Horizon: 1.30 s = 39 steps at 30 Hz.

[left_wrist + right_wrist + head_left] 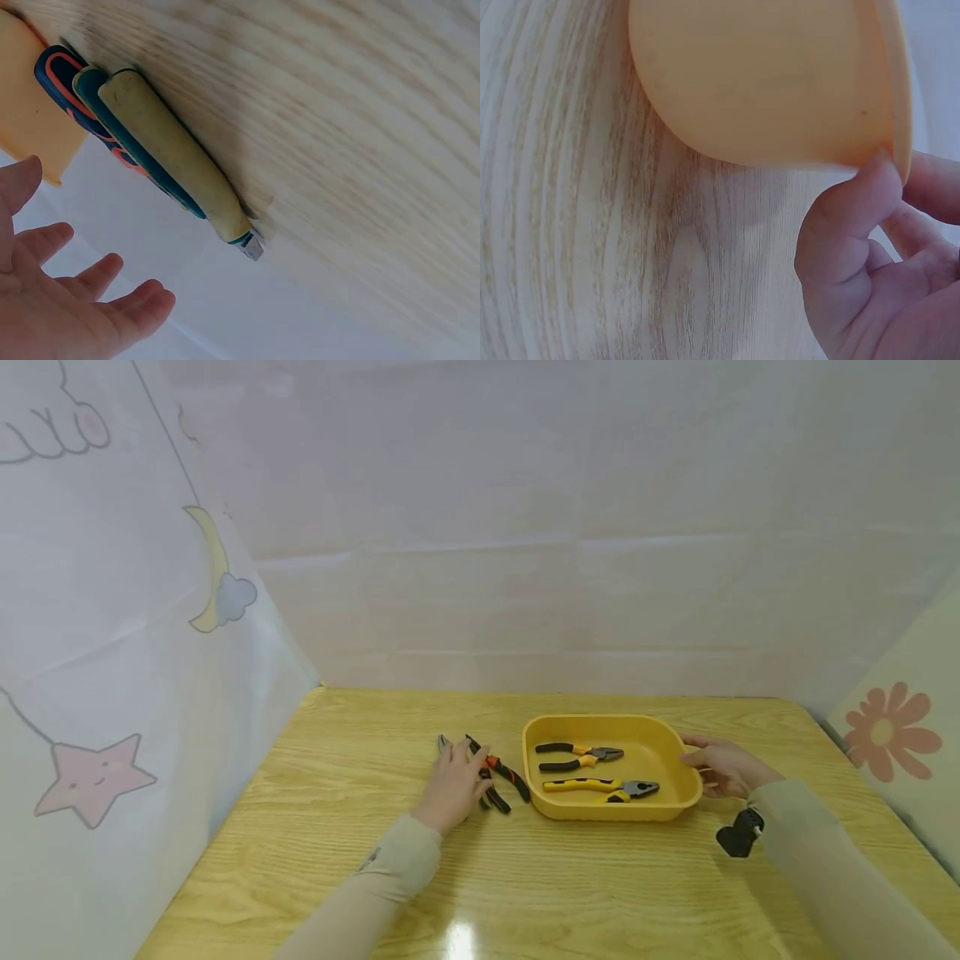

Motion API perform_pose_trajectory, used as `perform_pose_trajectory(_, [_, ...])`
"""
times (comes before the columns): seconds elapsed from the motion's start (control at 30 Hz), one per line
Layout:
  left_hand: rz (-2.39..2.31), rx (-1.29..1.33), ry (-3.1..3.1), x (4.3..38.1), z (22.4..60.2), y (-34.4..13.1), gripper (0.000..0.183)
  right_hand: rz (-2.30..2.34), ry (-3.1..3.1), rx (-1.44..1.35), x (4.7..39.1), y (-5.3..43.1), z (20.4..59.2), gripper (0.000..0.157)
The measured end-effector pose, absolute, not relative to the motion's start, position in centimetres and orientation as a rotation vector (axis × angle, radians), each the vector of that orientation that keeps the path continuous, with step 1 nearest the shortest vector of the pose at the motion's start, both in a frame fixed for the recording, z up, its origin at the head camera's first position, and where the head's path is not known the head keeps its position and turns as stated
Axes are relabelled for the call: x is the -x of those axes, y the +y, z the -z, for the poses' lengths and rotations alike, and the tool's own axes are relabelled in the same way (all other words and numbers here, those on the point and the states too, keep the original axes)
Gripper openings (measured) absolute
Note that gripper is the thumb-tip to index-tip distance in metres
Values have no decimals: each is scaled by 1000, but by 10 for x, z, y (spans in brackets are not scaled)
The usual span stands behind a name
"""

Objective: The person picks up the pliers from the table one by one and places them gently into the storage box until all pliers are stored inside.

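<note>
My left hand (pixel 450 781) hovers over pliers on the table, fingers spread apart. In the left wrist view that hand (pixel 82 300) is clear of the tools, whose olive-and-teal handle (pixel 169 150) and navy-and-orange handle (pixel 56 79) lie side by side. In the head view, black-and-red pliers (pixel 510 774) show right of the fingers; other dark handles (pixel 497 800) are partly hidden by the hand. My right hand (pixel 727 768) pinches the right rim of a yellow tray (pixel 611 812) between thumb and fingers. Inside it lie black-and-orange pliers (pixel 606 753) and yellow-and-black pliers (pixel 581 785).
Everything stands on a light wooden table (pixel 345 860). A pale sheet (pixel 562 568) hangs behind it, and printed sheets hang at both sides. A small black device (pixel 740 833) is strapped to the right wrist.
</note>
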<state>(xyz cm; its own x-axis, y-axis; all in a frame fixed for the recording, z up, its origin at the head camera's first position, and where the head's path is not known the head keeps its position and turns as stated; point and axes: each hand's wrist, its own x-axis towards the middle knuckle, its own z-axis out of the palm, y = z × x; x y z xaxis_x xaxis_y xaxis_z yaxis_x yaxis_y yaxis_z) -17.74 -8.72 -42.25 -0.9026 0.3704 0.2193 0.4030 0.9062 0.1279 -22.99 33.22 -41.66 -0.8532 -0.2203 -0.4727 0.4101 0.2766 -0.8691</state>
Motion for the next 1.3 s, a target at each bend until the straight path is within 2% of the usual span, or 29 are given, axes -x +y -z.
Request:
perform_pose_trajectory(0.33, [256,536,-2900,170,427,-92,54,1620,2037,-141,227,333,417,70])
perform_pose_trajectory(0.77, [375,344,-3101,174,446,-94,74,1611,2044,-157,228,333,419,70])
perform_pose_trajectory(1.13, [348,245,-3152,173,442,-90,61,1609,2042,-155,230,333,419,70])
perform_pose_trajectory(1.3, [335,180,-3144,176,444,-87,62,1619,2033,-176,231,334,419,71])
